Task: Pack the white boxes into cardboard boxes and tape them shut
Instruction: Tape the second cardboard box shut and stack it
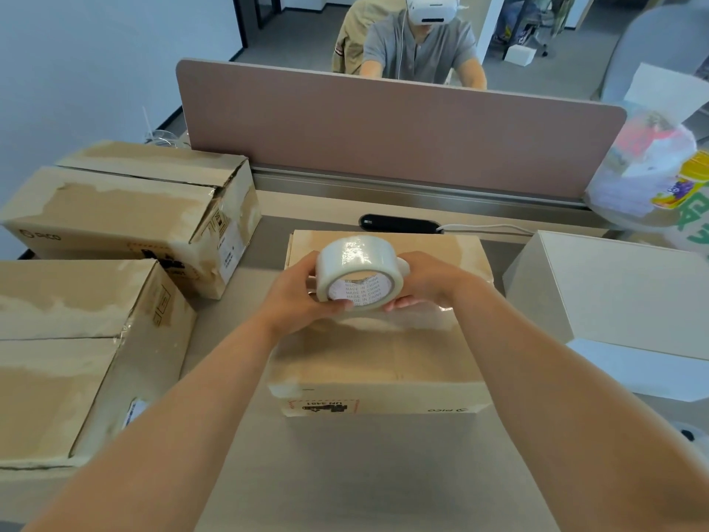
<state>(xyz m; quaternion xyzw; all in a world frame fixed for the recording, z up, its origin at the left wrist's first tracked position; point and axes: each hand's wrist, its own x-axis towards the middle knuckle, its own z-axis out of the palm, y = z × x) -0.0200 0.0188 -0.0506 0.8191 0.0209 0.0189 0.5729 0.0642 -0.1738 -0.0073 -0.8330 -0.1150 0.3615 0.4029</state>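
1. Both forearms (184, 424) reach in from the near edge and meet over the middle cardboard box (383, 362), which sits on the desk (230, 324) with its flaps folded down; whether its seam already carries tape I cannot tell, though a glossy patch shows near the right wrist.
2. Held between the hands, just above that box's top, is the tape roll (356, 272), clear and tilted so its printed core faces the camera; the left hand (291, 297) curls round its near-left side with fingertips under the rim; the right hand (426, 282) wraps the far-right side, fingers showing beneath.
3. My reading of the step: finding and lifting the free end of the tape, before any strip is laid.
4. To do it well: turn the roll slowly under a thumbnail until the edge catches; peel a short tab rather than a long tail, since clear tape folds onto itself; keep one hand through or round the core so the roll can spin.
5. Start the strip down the box's end face, not at the top edge; run it along the centre seam and press as it goes.
6. Elsewhere: two cardboard boxes (115, 224) lie closed at the left; a white box (614, 293) waits on the right, apart from the middle one; a divider panel (383, 140) stands behind.
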